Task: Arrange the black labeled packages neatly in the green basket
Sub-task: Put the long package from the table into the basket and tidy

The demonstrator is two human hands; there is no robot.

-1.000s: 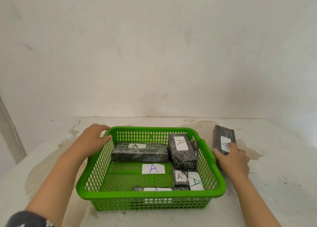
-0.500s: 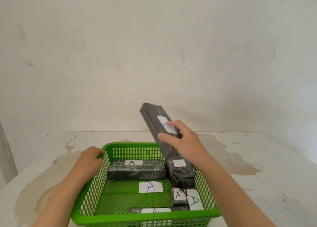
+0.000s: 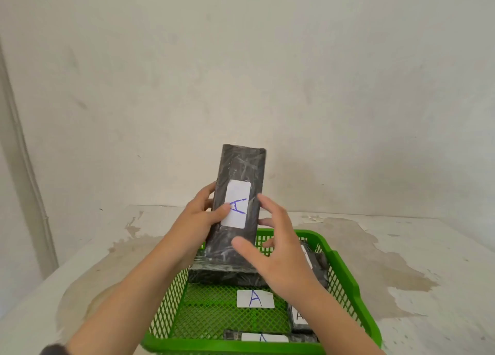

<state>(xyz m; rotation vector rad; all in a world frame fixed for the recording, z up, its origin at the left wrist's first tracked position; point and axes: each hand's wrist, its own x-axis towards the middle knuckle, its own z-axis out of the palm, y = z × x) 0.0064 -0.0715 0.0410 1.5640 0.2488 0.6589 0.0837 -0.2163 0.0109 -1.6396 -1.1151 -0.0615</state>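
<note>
A long black package [image 3: 241, 177] with a white "A" label stands nearly upright above the back of the green basket [image 3: 345, 279]. My left hand [image 3: 201, 220] grips its left side, thumb on the label. Just off its right edge, my right hand [image 3: 278, 255] has its fingers spread and holds nothing. Inside the basket a long black package [image 3: 222, 275] lies along the back, partly hidden by my hands. Another [image 3: 320, 267] lies at the right, a small one [image 3: 298, 317] at the front right, and a flat one [image 3: 265, 337] along the front rim. A loose "A" label [image 3: 255, 299] lies on the basket floor.
The basket sits on a stained white tabletop [image 3: 401, 269] against a bare white wall [image 3: 267, 73]. A vertical pipe [image 3: 25, 172] runs down the wall at the far left. Open table surface lies to the left and right of the basket.
The long package went from my right hand to my left and turned upright with its label facing me. My left hand left the basket's rim; my right hand let go.
</note>
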